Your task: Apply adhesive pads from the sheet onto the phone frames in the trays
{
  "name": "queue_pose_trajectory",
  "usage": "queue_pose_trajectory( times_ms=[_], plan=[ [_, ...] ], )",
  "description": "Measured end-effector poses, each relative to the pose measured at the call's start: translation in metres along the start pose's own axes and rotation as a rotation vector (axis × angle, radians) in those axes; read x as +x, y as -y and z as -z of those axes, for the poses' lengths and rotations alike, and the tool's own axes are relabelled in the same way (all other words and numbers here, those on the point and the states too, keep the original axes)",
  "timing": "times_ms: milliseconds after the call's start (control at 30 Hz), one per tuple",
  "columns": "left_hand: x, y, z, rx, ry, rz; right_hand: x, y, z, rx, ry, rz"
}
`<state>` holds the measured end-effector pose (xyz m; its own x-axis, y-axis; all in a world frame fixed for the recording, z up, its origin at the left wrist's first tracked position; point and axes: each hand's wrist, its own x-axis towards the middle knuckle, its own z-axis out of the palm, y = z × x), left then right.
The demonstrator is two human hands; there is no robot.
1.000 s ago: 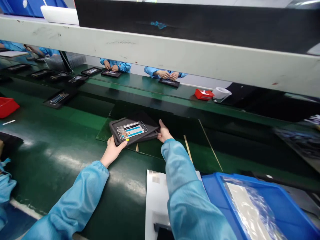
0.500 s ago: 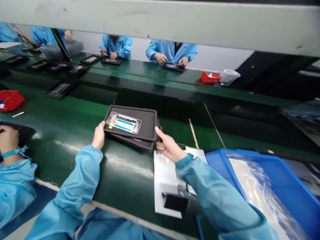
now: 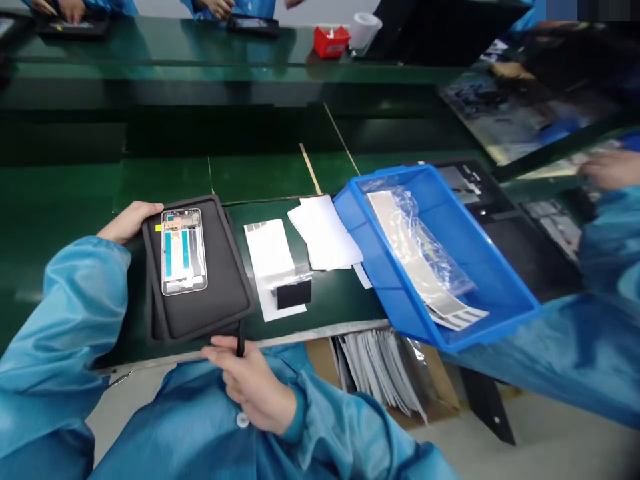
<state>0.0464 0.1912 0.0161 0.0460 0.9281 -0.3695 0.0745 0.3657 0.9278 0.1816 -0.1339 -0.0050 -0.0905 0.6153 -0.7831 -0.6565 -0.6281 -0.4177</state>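
My left hand [image 3: 131, 223] grips the upper left edge of a black tray [image 3: 220, 267], thumb over the rim. The tray lies turned on top of another black tray [image 3: 154, 313], near the front edge of the bench. In the upper tray rests an open phone housing [image 3: 184, 252] with blue strips, white patches and a yellow tab. My right hand [image 3: 256, 383] is just below the tray's near corner, fingers closed round a slim black tool [image 3: 241, 339] held upright; its exact kind is unclear. A white sheet [image 3: 270, 250] with a small black piece [image 3: 294, 294] lies right of the trays.
A blue bin [image 3: 480, 247] holding plastic-wrapped strips stands at right, beside white papers [image 3: 325, 233]. Below the bench edge is a cardboard box [image 3: 317, 360] of grey sheets. A co-worker's sleeve [image 3: 610, 267] reaches in at right. Across the bench sits a red box [image 3: 331, 43].
The trays have come nearer the front edge and turned upright in view. My right hand has left the tray's right side and moved below it. The camera has swung right.
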Motion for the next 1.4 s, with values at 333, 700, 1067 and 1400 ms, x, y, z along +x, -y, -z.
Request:
queue_pose_trajectory(
  times_ms=[333, 700, 1067, 1400],
  plan=[
    [-0.14, -0.002, -0.138, 1.164, 0.724, -0.791, -0.038, 0.07, 0.118, -0.084, -0.136, 0.651],
    [-0.143, 0.042, -0.169, 1.276, 0.817, -0.634, -0.004, 0.11, 0.127, -0.28, -0.042, 1.034],
    [-0.154, 0.032, -0.152, 0.942, 0.685, -0.772, 0.002, 0.123, 0.11, -0.497, -0.216, 1.352],
    [-0.154, 0.034, -0.153, 0.867, 0.647, -0.901, 0.004, 0.127, 0.104, -0.513, -0.27, 1.37]
  ],
)
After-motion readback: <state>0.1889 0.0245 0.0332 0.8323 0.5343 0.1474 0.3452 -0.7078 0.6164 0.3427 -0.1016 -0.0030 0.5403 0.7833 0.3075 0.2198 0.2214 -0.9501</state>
